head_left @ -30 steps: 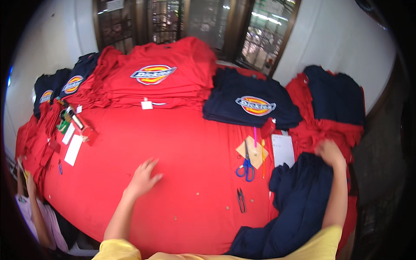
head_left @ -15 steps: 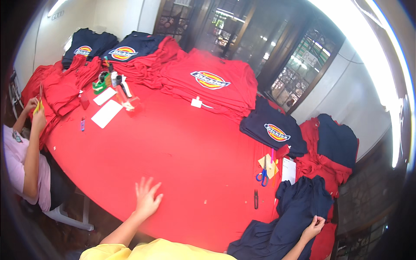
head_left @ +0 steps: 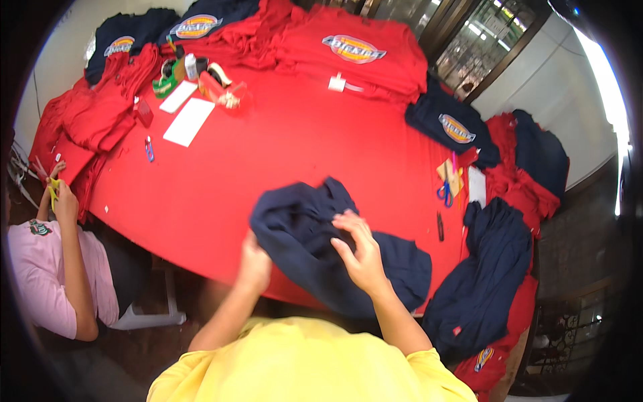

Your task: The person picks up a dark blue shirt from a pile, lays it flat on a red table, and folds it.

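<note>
A loose navy garment (head_left: 315, 261) lies bunched at the near edge of the red-covered worktop (head_left: 268, 147), part of it raised in folds and part spread flat to the right along that edge. The left hand (head_left: 254, 262), somewhat blurred, is against the garment's left side at the near edge of the worktop; its fingers are hidden by the cloth, so I cannot tell whether it grasps. The right hand (head_left: 362, 254) is unclenched over the middle of the garment, thumb apart from the fingers, fingertips at a fold.

At the worktop's right end, a second navy garment (head_left: 482, 275) lies crumpled beside the near corner, partly over red cloth. Farther along that end are black snips (head_left: 440, 226), blue-handled scissors (head_left: 445, 193) touching a tan card (head_left: 452, 175), and a white sheet (head_left: 477, 185). A navy shirt stack (head_left: 445, 110) and a red shirt stack (head_left: 348, 57) line the worktop's far edge.

Toward the worktop's left end lie two white cards (head_left: 189, 122). Beside that end, a co-worker in a pink shirt (head_left: 53, 281) holds yellow-handled scissors (head_left: 54, 191).
</note>
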`<state>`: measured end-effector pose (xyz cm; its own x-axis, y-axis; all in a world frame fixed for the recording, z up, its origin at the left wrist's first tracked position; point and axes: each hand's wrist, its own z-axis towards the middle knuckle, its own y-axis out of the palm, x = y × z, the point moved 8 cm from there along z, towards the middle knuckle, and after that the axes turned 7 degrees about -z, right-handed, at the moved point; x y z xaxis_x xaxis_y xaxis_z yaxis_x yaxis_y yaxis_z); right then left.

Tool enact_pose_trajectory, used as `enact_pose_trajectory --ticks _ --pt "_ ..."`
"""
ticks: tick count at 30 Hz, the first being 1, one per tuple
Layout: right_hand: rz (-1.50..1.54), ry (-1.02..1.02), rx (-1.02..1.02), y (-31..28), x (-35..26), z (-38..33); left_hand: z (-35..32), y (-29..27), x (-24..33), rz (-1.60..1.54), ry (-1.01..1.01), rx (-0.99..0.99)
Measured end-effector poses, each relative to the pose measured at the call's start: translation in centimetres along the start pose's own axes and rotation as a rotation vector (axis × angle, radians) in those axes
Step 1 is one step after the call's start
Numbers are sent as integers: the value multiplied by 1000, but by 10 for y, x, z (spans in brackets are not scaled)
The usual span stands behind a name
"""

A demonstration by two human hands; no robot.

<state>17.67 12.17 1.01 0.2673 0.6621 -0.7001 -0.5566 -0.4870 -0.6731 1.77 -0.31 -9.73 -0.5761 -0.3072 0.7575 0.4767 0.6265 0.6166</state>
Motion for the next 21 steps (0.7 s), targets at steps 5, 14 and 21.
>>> enact_pose_trajectory --ticks 5,14,21 --pt "-609 163 -31 67 53 -74 -10 -149 53 193 1 161" --pt "-238 173 293 23 40 1 -44 -12 99 1187 568 -349" --pt "-395 322 116 70 88 100 4 38 20 1410 475 -472"
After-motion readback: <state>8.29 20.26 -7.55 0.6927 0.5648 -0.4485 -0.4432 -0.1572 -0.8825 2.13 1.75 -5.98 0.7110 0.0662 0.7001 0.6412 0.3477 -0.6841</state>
